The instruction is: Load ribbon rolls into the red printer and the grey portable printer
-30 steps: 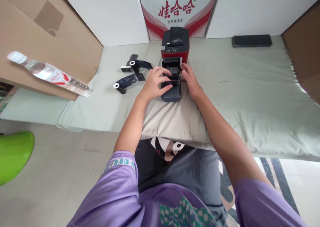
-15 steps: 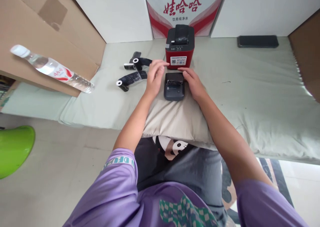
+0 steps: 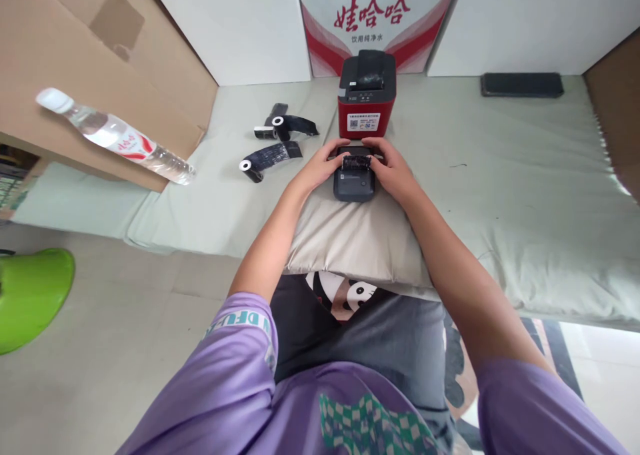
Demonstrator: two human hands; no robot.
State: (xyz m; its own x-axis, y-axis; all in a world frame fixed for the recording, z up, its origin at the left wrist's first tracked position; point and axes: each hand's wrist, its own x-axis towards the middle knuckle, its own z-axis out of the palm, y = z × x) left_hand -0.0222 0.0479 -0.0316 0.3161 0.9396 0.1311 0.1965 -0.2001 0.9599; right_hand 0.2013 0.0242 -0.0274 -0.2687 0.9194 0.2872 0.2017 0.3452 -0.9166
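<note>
Purple sleeves [image 3: 235, 348] fill the bottom of the head view, at 6 o'clock, above a dark panda-print garment [image 3: 345, 295] across the lap. Just beyond, a beige pillow [image 3: 350, 241] rests on the edge of a pale green mattress [image 3: 500, 195]. On the pillow's far end, just above centre, sits a small dark grey printer [image 3: 355, 185]. Both hands meet on it: the left hand [image 3: 316, 171] clasps its 9 o'clock side, the right hand [image 3: 395, 171] its 3 o'clock side, fingers curled narrowly over the far edge, thumbs beside a small black roll [image 3: 355, 163] on the printer's top. Whether either hand pinches that roll cannot be told.

Just past the fingers, towards 12 o'clock, stands a red and black printer [image 3: 368, 98] with a white label on its front. At 10 o'clock from the hands lie two partly unwound black ribbon rolls [image 3: 270, 155] on the mattress, well apart from the left hand. Farther out at 9 o'clock, a clear water bottle [image 3: 115, 135] lies on its side on a flattened cardboard box [image 3: 60, 61]. At 1 o'clock, a flat black device [image 3: 523, 85] lies near the wall. Behind the red printer, a red-and-white carton [image 3: 380, 21] leans against white panels. A green object [image 3: 30, 295] shows at 8 o'clock on the floor.
</note>
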